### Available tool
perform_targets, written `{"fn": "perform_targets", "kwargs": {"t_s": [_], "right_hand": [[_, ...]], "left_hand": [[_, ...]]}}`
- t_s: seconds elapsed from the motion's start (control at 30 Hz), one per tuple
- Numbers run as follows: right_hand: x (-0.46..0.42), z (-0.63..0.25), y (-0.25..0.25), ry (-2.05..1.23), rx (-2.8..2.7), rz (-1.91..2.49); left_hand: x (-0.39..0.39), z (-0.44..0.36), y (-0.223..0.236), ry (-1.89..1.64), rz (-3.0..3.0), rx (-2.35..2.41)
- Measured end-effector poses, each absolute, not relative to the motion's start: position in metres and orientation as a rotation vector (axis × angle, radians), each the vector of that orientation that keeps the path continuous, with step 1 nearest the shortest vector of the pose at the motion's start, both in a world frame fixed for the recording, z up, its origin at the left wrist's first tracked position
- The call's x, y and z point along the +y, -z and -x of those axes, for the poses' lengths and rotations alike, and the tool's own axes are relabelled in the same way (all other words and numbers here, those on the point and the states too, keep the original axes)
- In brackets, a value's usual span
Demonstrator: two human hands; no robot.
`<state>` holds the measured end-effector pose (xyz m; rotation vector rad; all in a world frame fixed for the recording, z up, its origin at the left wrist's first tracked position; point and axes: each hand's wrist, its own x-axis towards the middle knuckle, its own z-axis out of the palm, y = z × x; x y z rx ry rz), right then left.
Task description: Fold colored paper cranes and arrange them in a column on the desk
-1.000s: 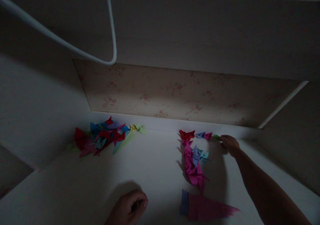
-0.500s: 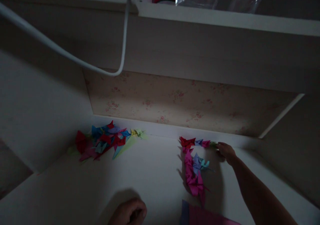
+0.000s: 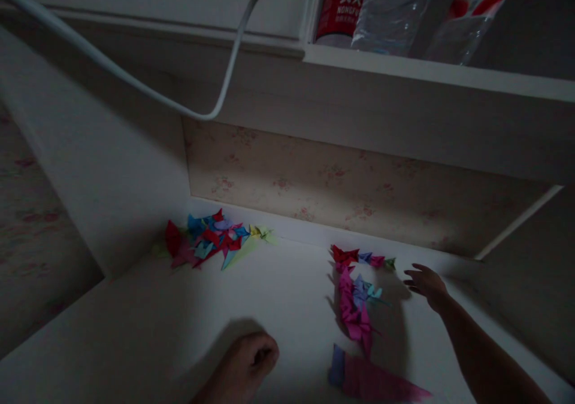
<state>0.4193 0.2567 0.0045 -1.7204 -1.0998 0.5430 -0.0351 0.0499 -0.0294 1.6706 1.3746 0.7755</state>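
1. One hand, the right hand [image 3: 424, 284], is open with its fingers spread and nothing in its grasp; it is near the right end of the back row of folded papers.
2. Nearest to it is a green paper [image 3: 390, 263], lying apart from the fingertips on the white desk [image 3: 274, 296].
3. Leftward from the green paper, the row runs to a pink paper [image 3: 376, 261], a blue paper [image 3: 365, 258] and a red paper [image 3: 344, 255].
4. Below the red end, magenta papers [image 3: 354, 317] form a column toward the front, with a light purple paper [image 3: 360, 291] and a pale blue paper [image 3: 374, 292] on its right side.
5. Nearer the front lies a long, tapering pink-purple paper [image 3: 375, 379], its tip to the right.
6. The left hand [image 3: 247, 362] is curled into a loose fist over the desk's front part; whether it holds anything, I cannot tell.
7. At the back left, a mixed-colour paper pile [image 3: 213, 239] sits near the side panel [image 3: 135, 170].
8. Above are a white cable [image 3: 130, 81] and a shelf [image 3: 431, 69] with bottles [image 3: 390, 18].
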Motion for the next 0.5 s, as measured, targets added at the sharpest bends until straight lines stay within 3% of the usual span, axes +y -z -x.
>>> {"fn": "perform_targets", "kwargs": {"t_s": [0.2, 0.5], "right_hand": [[0.238, -0.417, -0.019, -0.818, -1.024, 1.645], [0.169, -0.342, -0.036, -0.740, -1.094, 1.582]], "left_hand": [[0.045, 0.036, 0.025, -0.884, -1.647, 1.339], [0.045, 0.040, 0.031, -0.913, -1.659, 1.297]]}}
